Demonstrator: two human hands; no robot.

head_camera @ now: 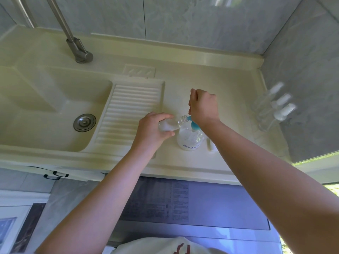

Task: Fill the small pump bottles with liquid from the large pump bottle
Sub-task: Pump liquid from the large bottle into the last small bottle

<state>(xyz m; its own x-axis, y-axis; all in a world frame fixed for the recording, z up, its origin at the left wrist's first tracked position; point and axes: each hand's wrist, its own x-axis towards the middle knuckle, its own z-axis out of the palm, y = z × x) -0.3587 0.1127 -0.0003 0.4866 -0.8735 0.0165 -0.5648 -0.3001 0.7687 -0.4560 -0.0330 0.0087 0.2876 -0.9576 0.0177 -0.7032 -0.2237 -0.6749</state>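
The large clear pump bottle (189, 139) with a blue pump head (193, 124) stands on the cream countertop (211, 79). My left hand (154, 129) grips a small clear bottle (171, 124), tilted on its side, its open threaded neck against the blue spout. My right hand (202, 105) rests on top of the pump head with fingers curled; the pump top is hidden under it. A small white pump cap (210, 144) lies on the counter just right of the large bottle. Several small clear bottles with white caps (275, 105) stand at the counter's right end, blurred.
A sink basin (45, 107) with a metal drain (84, 122) and a ribbed washboard (128, 110) lies to the left. A metal faucet (77, 46) rises behind the basin. Tiled walls close the back and right side.
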